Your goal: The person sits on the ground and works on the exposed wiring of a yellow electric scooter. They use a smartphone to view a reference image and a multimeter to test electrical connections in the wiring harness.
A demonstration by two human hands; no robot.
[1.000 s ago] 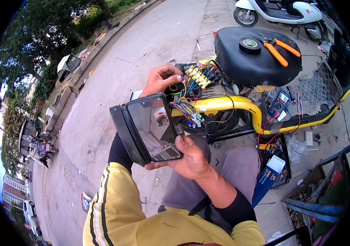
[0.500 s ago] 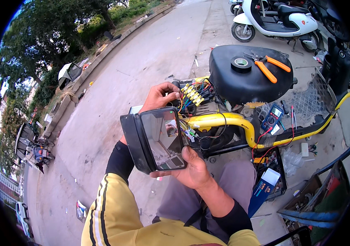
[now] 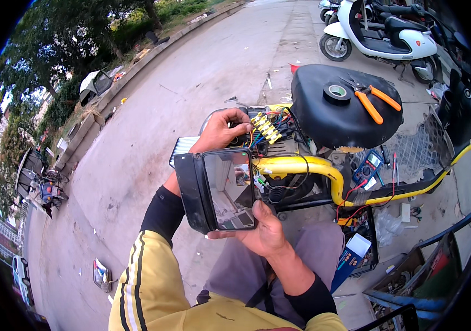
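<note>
My right hand (image 3: 265, 229) grips a phone (image 3: 229, 190) in a black flip case, thumb along its lower right edge. The phone stands tilted toward me, its screen lit with a picture. Beyond it, my left hand (image 3: 221, 129) has thumb and forefinger pinched together beside a row of yellow wire connectors (image 3: 267, 128); what is between the fingertips is too small to make out. Coloured wires (image 3: 257, 142) run from the connectors into the open body of a yellow-framed scooter (image 3: 301, 164). The phone and case hide part of my left forearm.
On the scooter's black seat (image 3: 312, 118) lie a tape roll (image 3: 336, 94) and orange-handled pliers (image 3: 378, 102). A multimeter (image 3: 369, 167) with red leads rests on the footboard. Right of my knees are a blue box (image 3: 351, 259) and a tool case (image 3: 376, 243). A white scooter (image 3: 389, 41) stands behind.
The view has shifted a little, so the seat and scooter sit slightly farther right and lower. Both hands keep the same hold, the left still at the yellow connectors.
</note>
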